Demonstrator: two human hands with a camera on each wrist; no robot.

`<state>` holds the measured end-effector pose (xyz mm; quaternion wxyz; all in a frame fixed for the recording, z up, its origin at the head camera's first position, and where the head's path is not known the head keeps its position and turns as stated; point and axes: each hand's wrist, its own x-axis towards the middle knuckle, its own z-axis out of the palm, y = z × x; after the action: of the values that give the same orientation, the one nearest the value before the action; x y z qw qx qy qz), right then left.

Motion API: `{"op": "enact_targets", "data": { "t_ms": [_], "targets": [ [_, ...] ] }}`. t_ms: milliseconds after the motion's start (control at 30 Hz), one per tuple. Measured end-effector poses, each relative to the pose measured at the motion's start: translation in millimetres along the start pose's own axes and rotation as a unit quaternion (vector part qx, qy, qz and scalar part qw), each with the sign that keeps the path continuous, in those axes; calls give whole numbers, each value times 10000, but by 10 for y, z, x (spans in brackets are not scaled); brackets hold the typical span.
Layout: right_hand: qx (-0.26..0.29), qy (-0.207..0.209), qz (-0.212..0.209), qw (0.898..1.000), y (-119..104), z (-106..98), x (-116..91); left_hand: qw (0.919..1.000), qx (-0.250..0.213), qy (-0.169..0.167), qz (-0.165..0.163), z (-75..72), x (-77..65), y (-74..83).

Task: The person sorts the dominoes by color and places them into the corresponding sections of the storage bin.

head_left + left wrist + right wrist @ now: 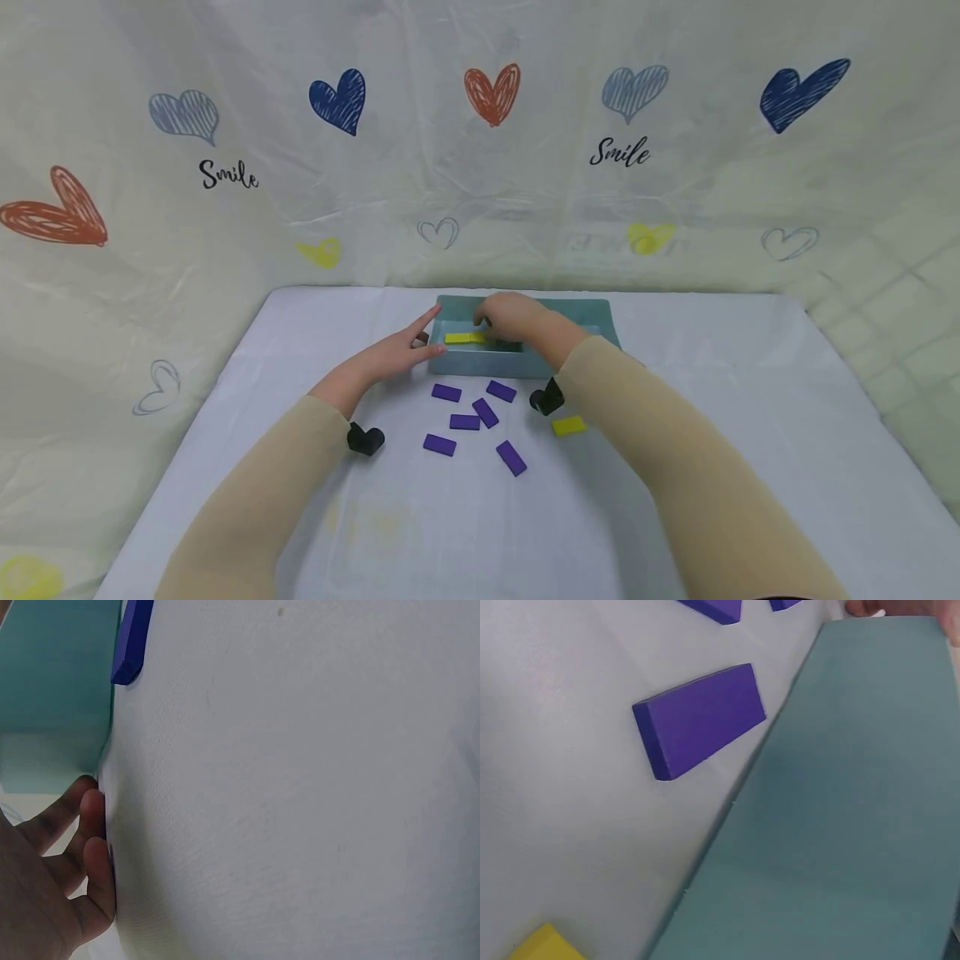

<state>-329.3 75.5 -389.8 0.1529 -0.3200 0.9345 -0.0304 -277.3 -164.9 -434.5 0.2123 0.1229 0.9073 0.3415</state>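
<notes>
A teal rectangular box [487, 363] stands at the table's far side. My left hand [392, 354] spreads across its left end, index finger toward the back corner and thumb at the front corner; the other fingers bend loosely beside the box in the left wrist view. My right hand [517, 317] reaches inside with curled fingers and pinches a yellow block at its fingertips, partly hidden by the hand. Another yellow block [457, 338] lies directly to the left, in line with it. The right wrist view shows the box's front wall [832, 795], not the right hand's fingers.
Several purple blocks [465, 422] lie scattered on the white tablecloth [390, 533] before the box, one close to its front wall [705, 720]. A single yellow block [568, 426] lies under the right forearm's left side. Behind the table hangs a sheet with printed hearts [491, 93].
</notes>
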Motion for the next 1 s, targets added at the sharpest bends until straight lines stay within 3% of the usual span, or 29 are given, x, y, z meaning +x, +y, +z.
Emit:
{"op": "enact_targets", "data": {
  "t_ms": [400, 733, 1000],
  "targets": [
    [137, 62, -139, 9998, -58, -204, -240, 10000, -57, -51, -23, 10, 20, -5],
    [173, 455, -663, 9966, -87, -362, -662, 10000, -17, -14, -33, 18, 37, -8],
    [642, 640, -612, 9940, -26, -305, -1002, 10000, 23, 5, 40, 24, 29, -15]
  ]
}}
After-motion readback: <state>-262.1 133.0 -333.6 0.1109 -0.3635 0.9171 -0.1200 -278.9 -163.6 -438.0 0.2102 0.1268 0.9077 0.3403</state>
